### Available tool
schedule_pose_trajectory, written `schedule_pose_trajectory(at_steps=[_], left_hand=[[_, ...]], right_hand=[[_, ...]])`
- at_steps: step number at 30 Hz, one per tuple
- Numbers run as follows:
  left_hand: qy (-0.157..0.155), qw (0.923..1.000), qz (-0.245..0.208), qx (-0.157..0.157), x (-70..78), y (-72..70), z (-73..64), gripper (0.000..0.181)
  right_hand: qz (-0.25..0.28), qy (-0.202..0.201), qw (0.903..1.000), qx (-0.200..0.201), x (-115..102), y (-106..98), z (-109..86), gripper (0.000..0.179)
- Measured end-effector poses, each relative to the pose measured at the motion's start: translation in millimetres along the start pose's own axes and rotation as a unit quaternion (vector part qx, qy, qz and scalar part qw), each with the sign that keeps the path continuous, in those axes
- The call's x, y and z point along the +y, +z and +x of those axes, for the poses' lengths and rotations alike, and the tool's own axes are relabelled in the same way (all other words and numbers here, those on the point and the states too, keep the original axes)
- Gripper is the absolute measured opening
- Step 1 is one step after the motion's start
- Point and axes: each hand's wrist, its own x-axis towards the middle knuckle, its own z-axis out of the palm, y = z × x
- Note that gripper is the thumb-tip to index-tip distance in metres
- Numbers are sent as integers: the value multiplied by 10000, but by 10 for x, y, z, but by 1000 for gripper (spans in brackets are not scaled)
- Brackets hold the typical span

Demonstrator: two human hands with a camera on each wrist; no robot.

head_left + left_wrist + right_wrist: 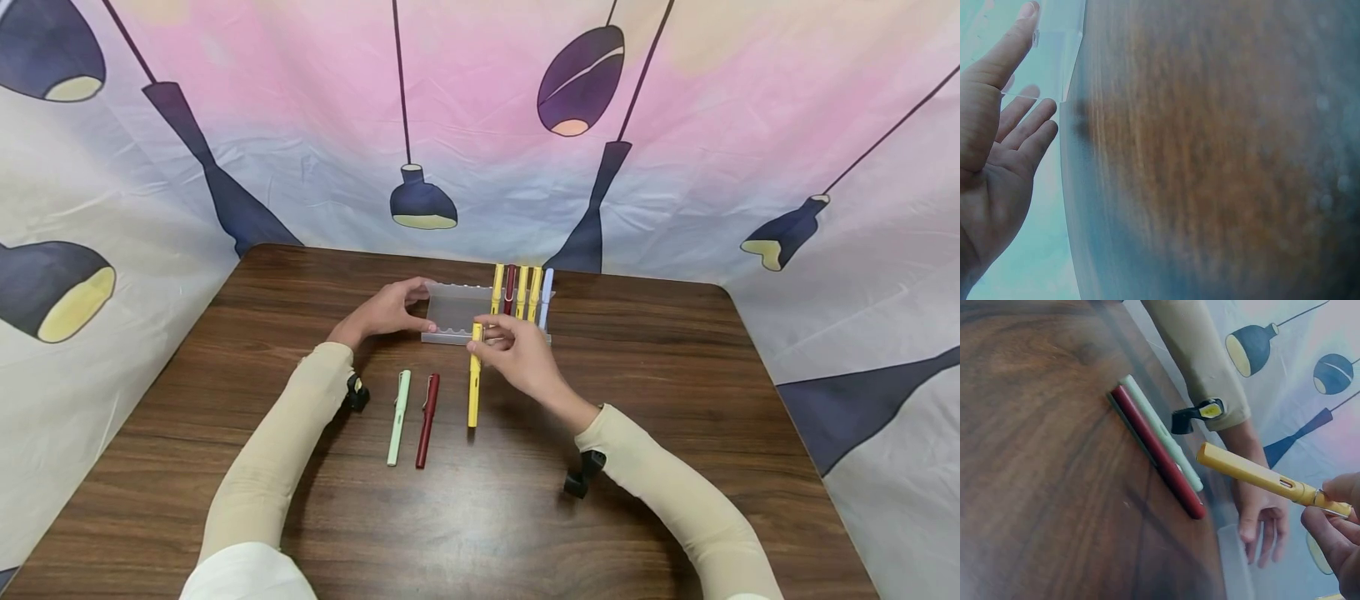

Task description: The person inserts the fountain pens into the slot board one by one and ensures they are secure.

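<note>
My right hand (521, 354) pinches a yellow pen (474, 387) near its clip end. The pen's other end points toward me, in front of a clear plastic pen rack (453, 310). At the rack's left end, my left hand (386, 310) holds it, thumb at the front edge and fingers at the back. Standing in the rack's right part are a light blue pen (547, 293), a dark red pen (510, 285) and several yellow pens (522, 290). In the right wrist view the held yellow pen (1254, 475) is raised off the table.
A pale green pen (399, 417) and another dark red pen (427, 421) lie side by side on the brown wooden table (480, 525), nearer me than the rack. Behind the table hangs a cloth (315, 167) printed with lamps.
</note>
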Motion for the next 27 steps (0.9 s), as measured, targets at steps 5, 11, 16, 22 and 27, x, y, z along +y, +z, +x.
schedule_pose_trajectory(at_steps=[5, 11, 16, 22, 27], left_hand=[[-10, 10000, 18, 0, -2, 5, 2, 88], [-29, 10000, -2, 22, -15, 5, 6, 88], [-8, 10000, -20, 2, -10, -6, -2, 88], [21, 10000, -51, -5, -3, -10, -11, 87], [28, 10000, -35, -16, -18, -8, -4, 88]], right_hand=[[-324, -187, 9988, 325, -45, -82, 77, 36], [-459, -304, 9964, 639, -76, -181, 173, 36], [-389, -365, 9956, 772, -105, -249, 248, 35], [-346, -400, 9944, 914, -136, -308, 341, 35], [-415, -515, 9919, 1089, -138, -348, 418, 34]])
